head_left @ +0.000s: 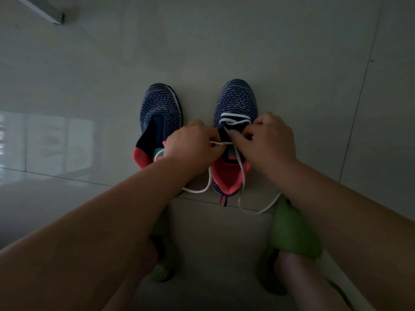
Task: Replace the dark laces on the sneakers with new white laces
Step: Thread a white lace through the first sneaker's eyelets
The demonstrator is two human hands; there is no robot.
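Observation:
Two blue knit sneakers with pink heels stand side by side on the floor, toes pointing away from me. The left sneaker (160, 113) has no lace in it. The right sneaker (238, 102) carries a white lace (234, 115) threaded across its lowest eyelets. My left hand (193, 147) pinches a stretch of that lace beside the tongue. My right hand (267, 140) curls over the right side of the eyelets, fingertips at the lace. Both loose lace ends trail back past the heel onto the floor. No dark lace is visible.
The sneakers sit on a pale tiled floor (224, 52) with grout lines. My feet in green slippers (292, 232) are planted just behind the shoes. A grey bar or furniture leg (51, 15) shows at the top left. Window light reflects at the left.

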